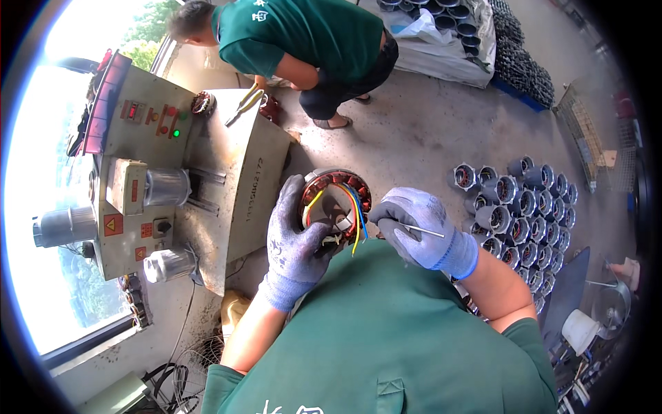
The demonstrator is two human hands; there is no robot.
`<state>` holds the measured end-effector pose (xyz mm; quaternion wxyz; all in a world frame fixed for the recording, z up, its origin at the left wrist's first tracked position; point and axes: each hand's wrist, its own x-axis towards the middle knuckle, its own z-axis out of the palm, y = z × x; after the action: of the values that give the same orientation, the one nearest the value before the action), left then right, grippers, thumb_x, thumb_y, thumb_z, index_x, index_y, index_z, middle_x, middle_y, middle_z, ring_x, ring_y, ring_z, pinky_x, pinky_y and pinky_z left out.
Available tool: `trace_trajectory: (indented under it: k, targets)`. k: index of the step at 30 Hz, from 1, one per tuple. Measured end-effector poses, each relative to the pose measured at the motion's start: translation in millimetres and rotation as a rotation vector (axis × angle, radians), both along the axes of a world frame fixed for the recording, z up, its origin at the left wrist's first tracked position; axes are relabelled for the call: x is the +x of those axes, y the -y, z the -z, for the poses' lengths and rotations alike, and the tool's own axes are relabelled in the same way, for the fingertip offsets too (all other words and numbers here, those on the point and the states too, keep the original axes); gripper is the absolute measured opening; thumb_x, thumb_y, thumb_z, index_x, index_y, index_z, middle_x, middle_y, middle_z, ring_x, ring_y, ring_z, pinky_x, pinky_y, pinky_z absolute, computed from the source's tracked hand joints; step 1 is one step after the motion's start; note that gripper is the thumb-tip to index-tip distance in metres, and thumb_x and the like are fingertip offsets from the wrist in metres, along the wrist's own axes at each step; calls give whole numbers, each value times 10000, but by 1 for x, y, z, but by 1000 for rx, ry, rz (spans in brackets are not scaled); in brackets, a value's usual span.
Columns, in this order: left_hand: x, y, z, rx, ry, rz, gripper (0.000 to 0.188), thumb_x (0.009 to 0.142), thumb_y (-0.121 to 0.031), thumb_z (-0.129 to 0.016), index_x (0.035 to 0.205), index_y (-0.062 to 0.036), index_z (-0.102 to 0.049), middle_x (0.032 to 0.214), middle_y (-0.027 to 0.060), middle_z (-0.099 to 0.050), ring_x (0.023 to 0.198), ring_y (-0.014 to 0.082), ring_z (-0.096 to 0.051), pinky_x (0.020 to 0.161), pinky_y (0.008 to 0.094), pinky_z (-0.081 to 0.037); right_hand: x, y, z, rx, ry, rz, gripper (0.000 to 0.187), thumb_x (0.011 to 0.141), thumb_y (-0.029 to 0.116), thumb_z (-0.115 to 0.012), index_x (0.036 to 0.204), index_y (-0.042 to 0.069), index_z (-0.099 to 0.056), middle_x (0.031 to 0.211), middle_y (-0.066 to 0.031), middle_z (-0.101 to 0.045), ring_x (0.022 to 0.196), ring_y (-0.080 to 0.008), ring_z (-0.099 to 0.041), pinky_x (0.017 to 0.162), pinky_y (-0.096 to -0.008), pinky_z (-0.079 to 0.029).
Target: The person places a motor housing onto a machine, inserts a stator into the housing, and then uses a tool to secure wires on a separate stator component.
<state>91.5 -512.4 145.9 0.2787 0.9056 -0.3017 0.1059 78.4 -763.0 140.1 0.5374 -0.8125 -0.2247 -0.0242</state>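
A ring-shaped motor stator (331, 178) with reddish-brown copper windings is held up in front of my chest. My left hand (293, 250), in a grey work glove, is wrapped round its left and lower side. Yellow, red and blue lead wires (358, 210) run across the bore and hang over the near rim. My right hand (422, 231), gloved too, is closed on a thin metal rod (424, 230) just right of the stator. The rod's plain end points right; its other end is hidden by the fingers, which come close to the stator's right edge.
To the left stands a beige machine (145, 117) with buttons, a green light and metal cylinders (165, 188). Pliers (245, 107) rest on its table (238, 159). A co-worker (303, 41) bends over beyond. Rows of motor housings (524, 203) cover the floor at right.
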Motion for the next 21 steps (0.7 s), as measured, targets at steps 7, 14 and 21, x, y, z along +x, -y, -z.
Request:
trace_trajectory:
  k: [7, 14, 21]
  targets:
    - [7, 1, 10, 16, -9, 62, 360, 566, -168, -907, 851, -62, -715, 1404, 353, -532, 1274, 534, -560, 1051, 556, -491, 17, 14, 0, -56, -7, -142, 101, 833, 33, -594, 896, 15, -670, 747, -139, -634, 683, -297, -651, 639, -409, -504]
    - [16, 3, 19, -85, -101, 12, 327, 591, -43, -893, 836, -88, -682, 1489, 335, -462, 1341, 498, -532, 1097, 510, -484, 15, 35, -25, 183, -640, 42, 121, 926, 56, -601, 942, -14, -698, 756, -29, -661, 674, -79, -588, 611, -287, -490]
    - [9, -7, 29, -73, -120, -76, 385, 609, -69, -933, 879, -110, -662, 1564, 313, -356, 1399, 477, -486, 1131, 495, -466, -1, 8, 0, 162, -244, 44, 83, 884, 2, -654, 953, -12, -699, 823, -136, -695, 731, -232, -691, 693, -360, -537]
